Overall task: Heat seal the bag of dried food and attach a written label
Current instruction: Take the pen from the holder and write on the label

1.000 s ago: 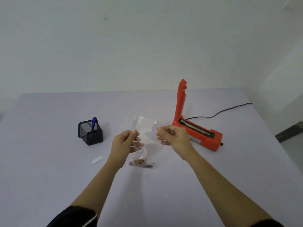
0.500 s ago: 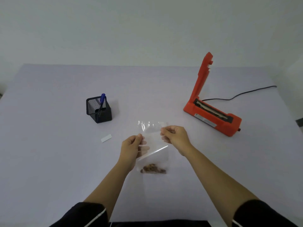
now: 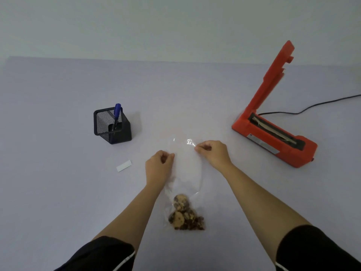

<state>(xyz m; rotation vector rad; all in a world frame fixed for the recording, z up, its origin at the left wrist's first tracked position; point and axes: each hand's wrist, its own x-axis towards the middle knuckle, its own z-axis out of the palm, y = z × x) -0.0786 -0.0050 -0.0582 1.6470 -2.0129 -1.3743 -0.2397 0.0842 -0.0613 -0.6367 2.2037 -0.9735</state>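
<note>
Right now the left hand (image 3: 159, 166) and right hand (image 3: 213, 152) pinch the bag (image 3: 185, 173) mouth's two corners, its length running toward the person, the open heat sealer (image 3: 273, 137) off to the right, nearer the right hand.

Clear bag (image 3: 185, 173) between the hands is showing brown and tan mottled dried food (image 3: 184, 214). Heat sealer (image 3: 273, 122) right of the right hand (image 3: 214, 152) is showing orange-red, cord (image 3: 312, 106) black. Left of the left hand (image 3: 159, 166): white label (image 3: 123, 165), black mesh pen holder (image 3: 112, 125), blue pen (image 3: 116, 116). Table (image 3: 58, 192) is appearing pale lavender; sleeves black.

Pale lilac table (image 3: 58, 192); black mesh pen holder (image 3: 112, 126) at left, plain white wall (image 3: 156, 26) behind
</note>
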